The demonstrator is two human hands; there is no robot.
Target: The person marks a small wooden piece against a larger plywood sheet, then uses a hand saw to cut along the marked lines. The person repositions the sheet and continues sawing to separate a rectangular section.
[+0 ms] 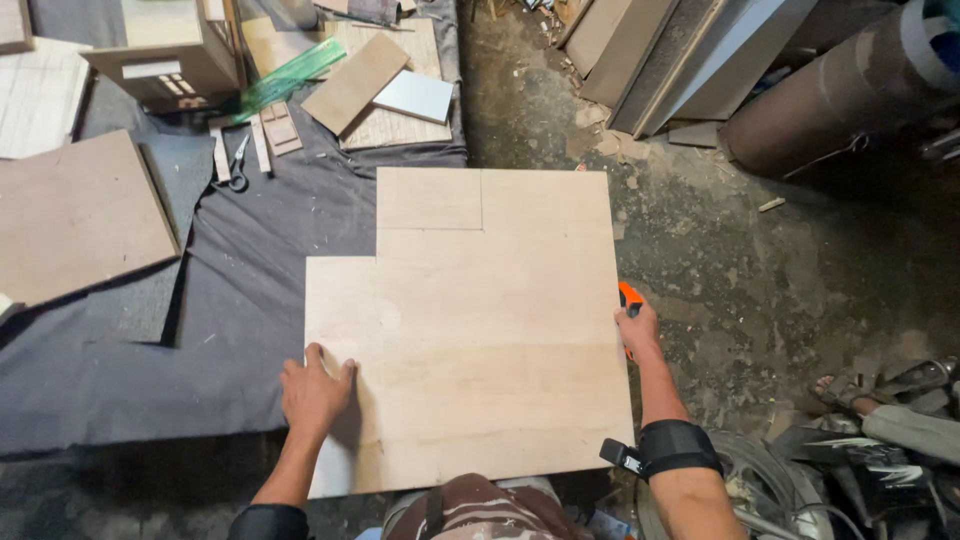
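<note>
A large pale plywood sheet [480, 320] with a notch cut out of its far left corner lies flat in front of me. My left hand [313, 391] presses flat on its near left edge, fingers spread. My right hand [637, 328] sits at the sheet's right edge and grips an orange-handled cutter [630, 298], whose tip points away from me along that edge. A black band wraps my right wrist [670, 448].
A dark grey cloth [250, 300] covers the floor on the left. On it lie a brown board [75, 215], scissors [238, 165], small wood offcuts and a cardboard box [170, 50]. Boards and a brown roll [840, 95] lean at the far right. Another person's sandalled foot [850, 392] rests at right.
</note>
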